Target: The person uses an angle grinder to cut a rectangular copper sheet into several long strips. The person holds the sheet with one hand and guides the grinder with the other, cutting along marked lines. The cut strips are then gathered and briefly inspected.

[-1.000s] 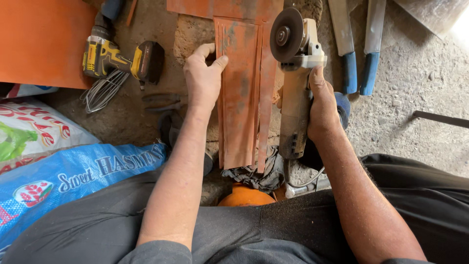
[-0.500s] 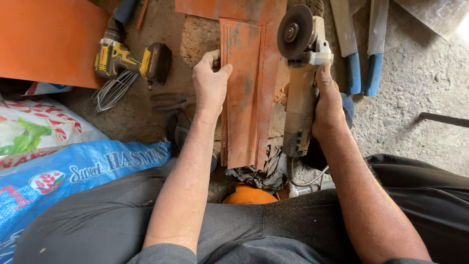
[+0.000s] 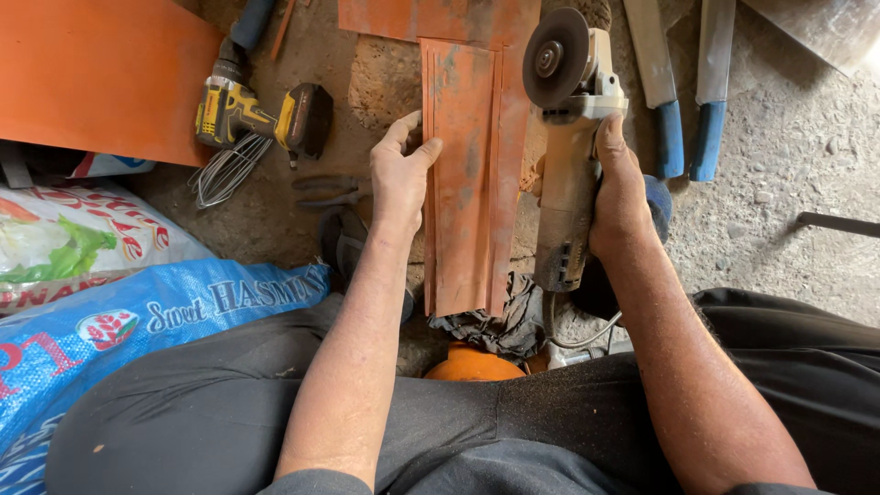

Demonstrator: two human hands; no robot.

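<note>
A long, narrow strip of orange-painted sheet metal (image 3: pixel 466 183) is seen from above, lying on rough ground between the seated person's knees, its long axis running straight away from the body, the near end by the lap and the far end overlapping another orange sheet (image 3: pixel 431 18). The left hand (image 3: pixel 401 170) is pressed flat on the strip's left edge, fingers spread narrow. The right hand (image 3: pixel 619 188) is wrapped around the body of an angle grinder (image 3: pixel 566 137), held parallel to the strip just beside its right edge, disc pointing away. No sparks or fresh cut are visible, so the grinding appears not yet begun.
</note>
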